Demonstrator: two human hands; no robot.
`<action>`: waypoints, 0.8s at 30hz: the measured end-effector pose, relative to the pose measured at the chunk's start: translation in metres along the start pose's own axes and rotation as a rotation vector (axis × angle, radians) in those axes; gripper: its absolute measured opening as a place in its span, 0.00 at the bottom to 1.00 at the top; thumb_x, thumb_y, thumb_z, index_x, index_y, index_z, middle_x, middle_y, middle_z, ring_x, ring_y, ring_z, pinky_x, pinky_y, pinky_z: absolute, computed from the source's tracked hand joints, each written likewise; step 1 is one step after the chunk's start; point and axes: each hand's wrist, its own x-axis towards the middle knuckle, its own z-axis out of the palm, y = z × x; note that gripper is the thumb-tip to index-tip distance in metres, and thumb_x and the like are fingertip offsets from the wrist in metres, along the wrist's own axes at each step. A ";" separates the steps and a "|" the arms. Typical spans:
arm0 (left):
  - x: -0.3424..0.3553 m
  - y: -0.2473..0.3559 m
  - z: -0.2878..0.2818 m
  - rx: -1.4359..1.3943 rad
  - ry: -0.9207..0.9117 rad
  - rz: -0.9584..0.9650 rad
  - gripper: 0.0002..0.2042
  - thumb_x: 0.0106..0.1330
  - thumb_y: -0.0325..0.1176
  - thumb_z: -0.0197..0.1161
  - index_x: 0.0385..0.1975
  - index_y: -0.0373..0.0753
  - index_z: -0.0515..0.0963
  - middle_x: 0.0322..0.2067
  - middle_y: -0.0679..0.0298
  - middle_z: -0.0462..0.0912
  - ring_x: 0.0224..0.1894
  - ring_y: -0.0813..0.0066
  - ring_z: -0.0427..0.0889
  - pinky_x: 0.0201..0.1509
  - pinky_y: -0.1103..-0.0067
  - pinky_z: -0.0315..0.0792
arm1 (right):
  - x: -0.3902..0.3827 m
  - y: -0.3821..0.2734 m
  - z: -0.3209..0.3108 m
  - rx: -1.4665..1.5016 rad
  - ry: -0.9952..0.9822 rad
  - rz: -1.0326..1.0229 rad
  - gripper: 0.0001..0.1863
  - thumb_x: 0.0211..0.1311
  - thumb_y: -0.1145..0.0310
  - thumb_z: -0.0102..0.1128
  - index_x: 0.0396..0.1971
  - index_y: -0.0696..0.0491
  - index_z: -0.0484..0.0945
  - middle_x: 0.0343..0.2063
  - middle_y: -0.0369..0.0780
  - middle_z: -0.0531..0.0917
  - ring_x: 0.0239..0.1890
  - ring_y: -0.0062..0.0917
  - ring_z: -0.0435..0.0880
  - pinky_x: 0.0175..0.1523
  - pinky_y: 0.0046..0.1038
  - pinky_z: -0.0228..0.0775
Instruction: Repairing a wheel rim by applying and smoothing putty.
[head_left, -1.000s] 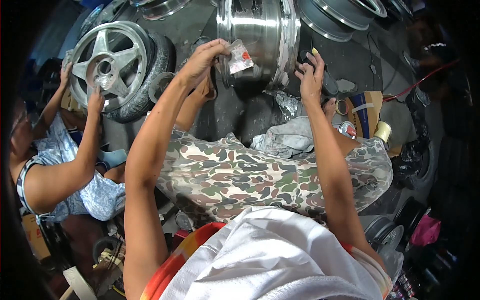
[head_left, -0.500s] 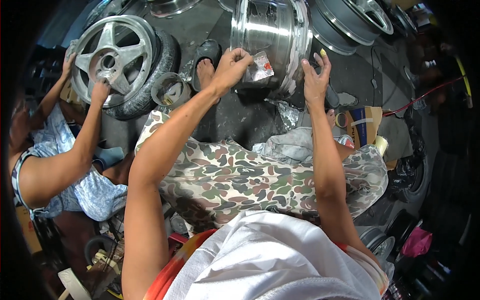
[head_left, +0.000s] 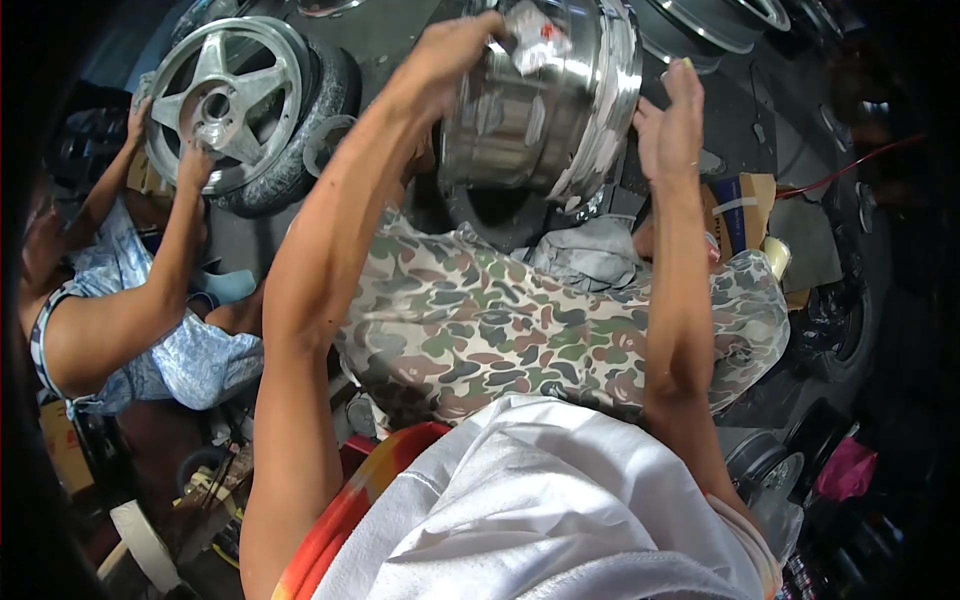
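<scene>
A shiny metal wheel rim (head_left: 500,150) lies on its side in front of me, pale, rough material smeared along its right edge. My left hand (head_left: 450,60) reaches over its left side, fingers closed on what looks like a thin pale sheet (head_left: 538,40) with a red mark, which overlaps the barrel. My right hand (head_left: 672,130) is beside the rim's right edge, fingers bent but apart and nothing gripped. A yellow spot shows at one of its fingertips. Whether these fingers touch the rim, I cannot tell.
At left, another person holds a five-spoke wheel (head_left: 215,105) against a tyre (head_left: 330,120). A grey cloth (head_left: 585,252) lies by my legs, with a cardboard box (head_left: 738,210) to its right. More rims (head_left: 715,20) stand at the far right. A red cable (head_left: 850,172) crosses there.
Both my hands have moved away from me, the left one farther, the pale sheet moving with it. The large rim appears shifted and turned slightly. At left, the other person's wheel has barely moved.
</scene>
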 end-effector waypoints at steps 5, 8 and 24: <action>0.038 0.014 -0.040 -0.095 -0.083 -0.054 0.08 0.68 0.37 0.60 0.31 0.41 0.79 0.22 0.71 0.73 0.25 0.78 0.71 0.33 0.79 0.70 | 0.005 -0.023 0.010 0.100 -0.061 0.122 0.53 0.71 0.39 0.56 0.79 0.48 0.34 0.78 0.56 0.33 0.74 0.69 0.50 0.72 0.59 0.59; 0.051 0.016 -0.072 -0.330 -0.113 -0.210 0.09 0.65 0.36 0.59 0.22 0.45 0.74 0.22 0.70 0.74 0.25 0.73 0.72 0.36 0.79 0.72 | 0.014 -0.017 0.018 0.111 -0.092 0.157 0.56 0.70 0.36 0.54 0.79 0.47 0.28 0.77 0.58 0.29 0.74 0.71 0.47 0.72 0.61 0.58; 0.033 0.012 -0.134 -0.468 -0.097 0.101 0.10 0.63 0.35 0.60 0.39 0.37 0.80 0.41 0.57 0.86 0.50 0.60 0.83 0.59 0.61 0.72 | 0.043 -0.004 -0.019 -0.002 0.023 -0.054 0.44 0.78 0.44 0.48 0.78 0.55 0.40 0.72 0.60 0.52 0.61 0.61 0.78 0.67 0.48 0.74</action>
